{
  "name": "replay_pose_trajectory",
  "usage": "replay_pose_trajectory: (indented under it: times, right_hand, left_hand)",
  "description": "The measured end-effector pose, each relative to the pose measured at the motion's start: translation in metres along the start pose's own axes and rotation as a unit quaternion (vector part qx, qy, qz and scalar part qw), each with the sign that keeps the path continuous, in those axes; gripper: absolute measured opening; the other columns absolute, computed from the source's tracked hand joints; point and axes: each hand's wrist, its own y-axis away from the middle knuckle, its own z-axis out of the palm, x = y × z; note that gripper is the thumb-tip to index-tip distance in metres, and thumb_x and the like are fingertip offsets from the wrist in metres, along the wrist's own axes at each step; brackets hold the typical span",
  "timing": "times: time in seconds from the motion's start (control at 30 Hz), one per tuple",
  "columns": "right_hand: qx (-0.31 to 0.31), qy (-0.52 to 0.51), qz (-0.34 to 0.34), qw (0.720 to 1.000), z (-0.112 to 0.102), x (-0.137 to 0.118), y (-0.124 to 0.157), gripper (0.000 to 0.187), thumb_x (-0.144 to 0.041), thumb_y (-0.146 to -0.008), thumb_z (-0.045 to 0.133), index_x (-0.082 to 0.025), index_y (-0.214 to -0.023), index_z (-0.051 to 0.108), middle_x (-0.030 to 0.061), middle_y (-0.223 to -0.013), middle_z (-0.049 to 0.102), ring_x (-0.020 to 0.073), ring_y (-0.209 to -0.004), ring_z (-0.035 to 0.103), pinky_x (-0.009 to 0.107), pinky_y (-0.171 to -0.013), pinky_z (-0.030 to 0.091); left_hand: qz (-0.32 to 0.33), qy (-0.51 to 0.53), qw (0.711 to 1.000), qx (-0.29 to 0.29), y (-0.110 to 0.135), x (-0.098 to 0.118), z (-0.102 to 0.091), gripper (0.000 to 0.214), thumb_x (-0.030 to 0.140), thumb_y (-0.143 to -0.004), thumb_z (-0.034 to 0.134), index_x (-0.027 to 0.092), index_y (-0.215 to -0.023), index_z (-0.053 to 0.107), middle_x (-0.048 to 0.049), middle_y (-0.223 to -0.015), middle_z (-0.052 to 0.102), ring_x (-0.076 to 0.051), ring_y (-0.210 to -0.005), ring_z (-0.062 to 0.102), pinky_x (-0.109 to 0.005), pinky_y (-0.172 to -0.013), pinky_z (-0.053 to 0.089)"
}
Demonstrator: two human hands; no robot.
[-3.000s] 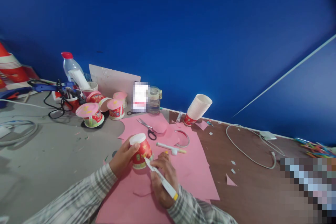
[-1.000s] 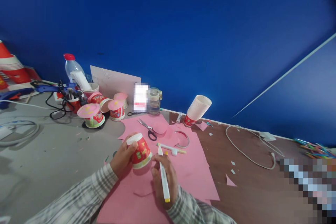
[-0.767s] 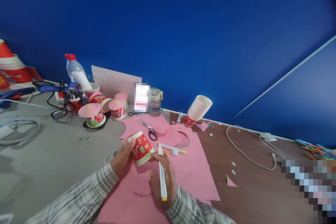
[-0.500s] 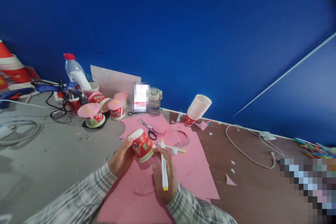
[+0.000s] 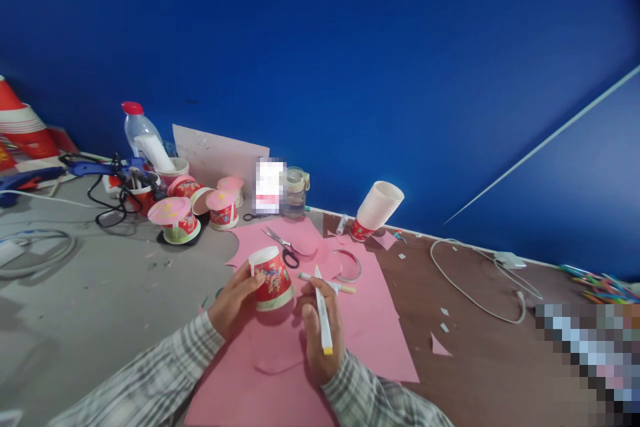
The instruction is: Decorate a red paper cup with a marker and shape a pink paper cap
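Note:
A red printed paper cup (image 5: pixel 273 283) with a white base and a pale greenish rim is upside down above pink paper (image 5: pixel 365 333). My left hand (image 5: pixel 233 303) grips it from the left side, thumb across its front. Between the fingers of my right hand (image 5: pixel 323 330) is a white marker (image 5: pixel 323 320) with a yellow end pointing back toward me. That hand is just right of the cup, apart from it. Beyond the hands, scissors (image 5: pixel 290 255) with black handles lie on the paper, near a roll of tape (image 5: pixel 349 265) and another marker (image 5: pixel 345 289).
A leaning stack of paper cups (image 5: pixel 377 209) stands at the back. Decorated cups with pink tops (image 5: pixel 223 210) are at the left, near a plastic bottle (image 5: pixel 140 127) and a blue glue gun (image 5: pixel 95 165). A white cable (image 5: pixel 465 297) and paper scraps lie on the right.
The cup has turned more upright in my left hand. My right hand has drawn away from it, slightly right, still with the marker.

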Motion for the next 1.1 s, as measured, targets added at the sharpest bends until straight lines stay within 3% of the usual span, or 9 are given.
replay_pose_trajectory:
  times: [0.13, 0.2, 0.3, 0.57, 1.1]
  right_hand:
    - [-0.064, 0.017, -0.048, 0.997, -0.0064, -0.0108, 0.0027, 0.029, -0.040, -0.085, 0.042, -0.021, -0.099, 0.060, 0.0022, -0.069, 0.055, 0.0211, -0.054, 0.056, 0.034, -0.052, 0.049]
    - [-0.089, 0.037, -0.097, 0.991, -0.0072, -0.0128, 0.0030, 0.029, -0.036, -0.086, 0.041, -0.021, -0.102, 0.061, 0.0031, -0.068, 0.057, 0.0230, -0.059, 0.057, 0.036, -0.055, 0.048]
    - [-0.076, 0.046, -0.148, 0.985, -0.0050, -0.0113, 0.0026, 0.025, -0.026, -0.085, 0.044, -0.022, -0.103, 0.061, 0.0023, -0.065, 0.057, 0.0236, -0.061, 0.056, 0.037, -0.058, 0.047]
    - [-0.047, 0.078, -0.091, 0.992, -0.0017, -0.0071, 0.0046, 0.018, -0.024, -0.079, 0.049, -0.019, -0.091, 0.061, 0.0019, -0.068, 0.055, 0.0224, -0.061, 0.054, 0.033, -0.056, 0.045]
    - [-0.046, 0.098, -0.122, 0.987, -0.0006, -0.0093, 0.0026, 0.016, -0.022, -0.079, 0.047, -0.020, -0.086, 0.061, 0.0016, -0.066, 0.055, 0.0224, -0.061, 0.053, 0.032, -0.055, 0.045]
  left_hand:
    - [0.012, -0.014, 1.000, 0.014, 0.0007, 0.0029, 0.0058, 0.041, 0.016, -0.055, 0.069, 0.014, -0.096, 0.063, -0.0123, -0.072, 0.071, -0.033, -0.067, 0.062, -0.044, -0.060, 0.047]
    - [0.013, -0.024, 1.000, 0.010, 0.0008, 0.0038, 0.0074, 0.040, 0.016, -0.054, 0.070, 0.013, -0.093, 0.063, -0.0126, -0.071, 0.070, -0.033, -0.066, 0.061, -0.045, -0.059, 0.047]
    - [0.011, -0.031, 0.999, 0.012, 0.0006, 0.0043, 0.0083, 0.040, 0.017, -0.052, 0.070, 0.013, -0.091, 0.063, -0.0127, -0.071, 0.069, -0.034, -0.065, 0.061, -0.046, -0.058, 0.047]
    - [0.022, -0.057, 0.998, 0.027, 0.0009, 0.0033, 0.0072, 0.039, 0.020, -0.052, 0.071, 0.015, -0.090, 0.063, -0.0117, -0.070, 0.069, -0.032, -0.063, 0.061, -0.044, -0.055, 0.047]
    - [0.017, -0.046, 0.999, 0.017, 0.0024, 0.0033, 0.0087, 0.036, 0.017, -0.053, 0.070, 0.016, -0.088, 0.062, -0.0104, -0.068, 0.068, -0.032, -0.061, 0.061, -0.046, -0.054, 0.048]
